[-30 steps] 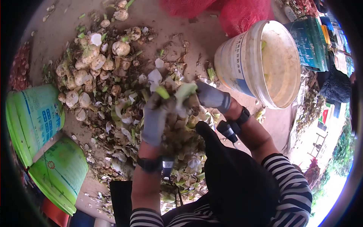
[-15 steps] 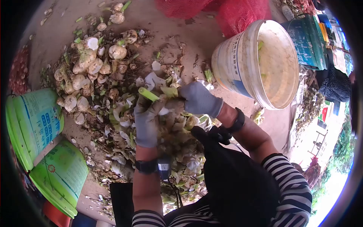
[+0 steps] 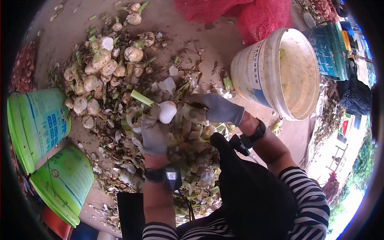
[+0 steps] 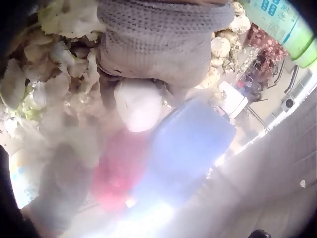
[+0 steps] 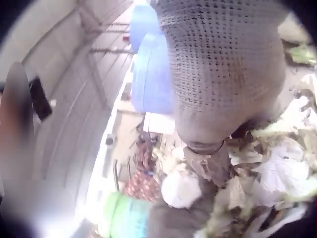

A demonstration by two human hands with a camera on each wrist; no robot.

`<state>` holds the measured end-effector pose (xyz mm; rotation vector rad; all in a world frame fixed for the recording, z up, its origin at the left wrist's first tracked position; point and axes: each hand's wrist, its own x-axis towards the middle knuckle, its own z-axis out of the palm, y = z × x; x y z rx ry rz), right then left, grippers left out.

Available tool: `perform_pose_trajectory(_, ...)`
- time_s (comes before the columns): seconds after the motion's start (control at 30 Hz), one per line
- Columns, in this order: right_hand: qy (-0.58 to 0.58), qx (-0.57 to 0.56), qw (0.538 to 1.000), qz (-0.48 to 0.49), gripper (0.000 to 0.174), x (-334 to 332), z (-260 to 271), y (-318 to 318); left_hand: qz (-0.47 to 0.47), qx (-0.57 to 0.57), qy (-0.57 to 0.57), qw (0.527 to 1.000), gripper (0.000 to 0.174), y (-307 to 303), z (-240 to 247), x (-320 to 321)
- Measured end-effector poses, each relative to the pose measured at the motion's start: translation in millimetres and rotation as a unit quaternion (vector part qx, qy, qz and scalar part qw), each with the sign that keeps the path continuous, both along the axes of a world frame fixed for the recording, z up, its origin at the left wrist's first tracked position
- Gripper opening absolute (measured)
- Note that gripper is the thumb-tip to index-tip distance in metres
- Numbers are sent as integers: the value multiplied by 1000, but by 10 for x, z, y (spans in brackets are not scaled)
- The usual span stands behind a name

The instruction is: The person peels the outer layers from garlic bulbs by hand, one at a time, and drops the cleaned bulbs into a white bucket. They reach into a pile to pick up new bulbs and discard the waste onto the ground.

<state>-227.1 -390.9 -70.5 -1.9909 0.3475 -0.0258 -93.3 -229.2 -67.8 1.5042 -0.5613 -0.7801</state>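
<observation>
A smooth white garlic bulb [image 3: 167,112] with a thick green stem [image 3: 142,97] is in my left hand [image 3: 154,136], whose gloved fingers curl round it. In the left wrist view, the bulb [image 4: 138,105] shows pale below the grey glove [image 4: 153,49]. My gloved right hand [image 3: 224,109] is a short way to the right of the bulb, fingers bent, pinching loose brownish outer skin [image 3: 195,114]. The right wrist view has this skin [image 5: 212,167] at the fingertips, with the white bulb [image 5: 181,189] beyond. Both hands are over a heap of peeled skins [image 3: 188,148].
Dirty-skinned garlic bulbs [image 3: 102,66] lie piled at the upper left. A white bucket [image 3: 256,72] lies tilted on the right, with a teal bucket [image 3: 328,52] behind. Two green buckets [image 3: 68,176] are at the left. Red mesh bags [image 3: 264,20] lie at the top.
Both hands were close together around the bulb, blurred at first. Its white surface is now exposed in my left hand, and my right hand has drawn off to the right with skin.
</observation>
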Motion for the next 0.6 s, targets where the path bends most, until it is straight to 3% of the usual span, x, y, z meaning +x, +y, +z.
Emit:
perform_pose_trajectory(0.03, 1, 0, 1000, 0, 38, 53, 39, 25, 17, -34, 97, 995, 26, 5, -17, -13)
perform_pose_trajectory(0.07, -15, 60, 998, -12, 36, 93, 95, 40, 16, -33, 97, 995, 26, 17, -17, -17)
perform_pose_trajectory(0.13, -29, 120, 992, -29, 36, 166, 193, 71, 50, -118, 359, 924, 25, -19, 94, -19)
perform_pose_trajectory(0.2, 78, 20, 997, 13, 31, 225, 240, 56, 26, -109, 324, 940, 26, 22, 51, -3)
perform_pose_trajectory(0.27, 79, 75, 994, 31, 29, 202, 270, 14, 7, -100, 285, 953, 26, 50, 19, 0)
perform_pose_trajectory(0.33, -19, 234, 972, -20, 29, 154, 143, 7, 7, -189, 371, 909, 31, 47, -7, 10)
perform_pose_trajectory(0.37, -20, 233, 972, -20, 29, 89, 117, -34, 7, -189, 370, 910, 31, 31, -38, -7)
perform_pose_trajectory(0.4, -27, 294, 955, -20, 29, 48, 179, -86, 9, -94, 191, 977, 35, 14, -73, -40)
perform_pose_trajectory(0.43, -35, 354, 934, -20, 29, 3, 211, -133, 11, 6, 3, 1000, 39, -1, -92, -54)
perform_pose_trajectory(0.47, -35, 355, 934, -18, 29, -60, 199, -174, 12, 7, 2, 1000, 39, -21, -92, -46)
perform_pose_trajectory(0.53, -78, 574, 808, -105, 29, -190, 199, -228, 36, 140, -282, 948, 38, -33, -80, -37)
perform_pose_trajectory(0.57, -66, 672, 724, -138, 25, -258, 238, -241, 36, 141, -283, 948, 38, -21, -79, -24)
perform_pose_trajectory(0.6, -67, 673, 724, -135, 25, -239, 273, -296, 56, 115, -130, 983, 39, -5, -80, 3)
